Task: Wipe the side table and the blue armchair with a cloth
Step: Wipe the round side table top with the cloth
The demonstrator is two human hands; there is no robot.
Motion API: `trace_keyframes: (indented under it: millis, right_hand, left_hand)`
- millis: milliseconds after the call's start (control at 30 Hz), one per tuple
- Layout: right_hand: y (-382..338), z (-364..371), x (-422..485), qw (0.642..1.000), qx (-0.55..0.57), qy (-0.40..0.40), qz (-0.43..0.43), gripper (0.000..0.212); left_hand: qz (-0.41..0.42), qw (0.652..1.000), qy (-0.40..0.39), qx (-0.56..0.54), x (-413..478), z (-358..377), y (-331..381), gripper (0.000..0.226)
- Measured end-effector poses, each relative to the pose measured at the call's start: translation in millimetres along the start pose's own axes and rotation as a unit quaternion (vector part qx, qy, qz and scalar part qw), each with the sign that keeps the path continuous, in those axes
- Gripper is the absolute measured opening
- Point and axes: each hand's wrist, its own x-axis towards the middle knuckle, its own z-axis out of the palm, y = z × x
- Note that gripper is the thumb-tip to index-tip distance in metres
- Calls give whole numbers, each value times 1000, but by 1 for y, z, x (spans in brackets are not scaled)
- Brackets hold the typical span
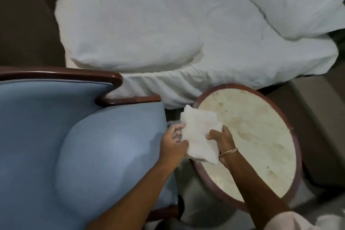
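Observation:
A white folded cloth (198,132) is held between both hands, over the left rim of the round side table (257,132). The table has a cream stone top with brownish stains and a dark wooden rim. My left hand (172,143) grips the cloth's left edge. My right hand (222,140), with a gold chain bracelet at the wrist, grips its right edge above the tabletop. The blue armchair (65,145) with a dark wooden frame fills the lower left, right beside my left hand.
A bed with a white sheet (149,33) and white pillows (295,3) lies behind the chair and table. A narrow gap of floor separates the armchair from the table. A brown surface (317,117) lies to the table's right.

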Motion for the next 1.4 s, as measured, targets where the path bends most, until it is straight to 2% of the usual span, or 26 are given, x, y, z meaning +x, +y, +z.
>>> trace_keyframes:
  millis: [67,133,167,233,300,367,433,467,500,600,700,733,833,900,967,1067,1133,1167,1200,1233,1300,1367,1400]
  right_hand:
    - [16,-17,45,1000,7,14,16,71]
    - [34,-29,87,998,-37,31,30,62]
    - [43,-34,107,995,-80,53,32,57]
    - [62,-42,142,969,-206,137,2,62]
    - [81,-44,160,904,-366,186,-124,79]
    - [106,-35,161,791,-531,138,-271,76]
    - [139,-24,142,682,-633,54,-361,71]
    - [153,-23,131,654,-652,29,-383,68]
    - [158,-25,126,644,-660,17,-386,65]
    - [123,-13,172,650,-672,34,-353,61]
    - [59,23,251,717,-636,101,-267,62]
    - [54,27,257,719,-636,110,-259,62]
    - [106,9,198,667,-667,97,-317,61]
    - [143,-13,137,662,-674,67,-321,62]
    - [132,-21,151,689,-665,65,-282,64]
    - [55,2,249,765,-601,156,-171,70]
    - [19,24,304,788,-564,174,-173,69]
    - [22,34,306,777,-578,169,-182,68]
    - [38,40,289,750,-610,151,-207,66]
    - [63,43,256,716,-643,131,-240,63]
    - [124,35,169,675,-666,93,-304,58]
    - [173,2,94,663,-678,96,-301,61]
    - [182,-17,79,670,-678,112,-280,62]
  left_hand:
    - [-1,999,-10,41,33,14,-29,51]
    - [29,989,39,137,66,8,-62,56]
    - [61,972,78,213,83,-1,-80,53]
    - [118,903,135,392,111,-27,-114,50]
    - [124,811,149,553,135,-55,-142,61]
    - [114,733,142,656,150,-73,-162,72]
    - [125,688,154,698,157,-80,-180,75]
    - [134,676,161,707,159,-81,-186,76]
    - [142,668,166,711,161,-82,-190,77]
    - [127,661,174,718,166,-86,-195,82]
    - [136,650,186,725,168,-88,-201,81]
    - [138,647,191,725,168,-89,-202,80]
    - [158,639,203,725,167,-88,-203,80]
    - [157,638,200,727,166,-89,-202,80]
    - [157,636,195,730,166,-87,-200,79]
    - [164,634,199,729,170,-89,-208,79]
    - [168,629,206,730,171,-90,-211,79]
    - [164,626,207,733,171,-91,-212,79]
    - [165,629,199,733,170,-90,-211,79]
    - [165,633,194,731,170,-89,-210,78]
    - [158,633,197,732,170,-89,-207,78]
    - [159,638,196,727,170,-90,-210,79]
    - [159,635,199,729,170,-90,-211,79]
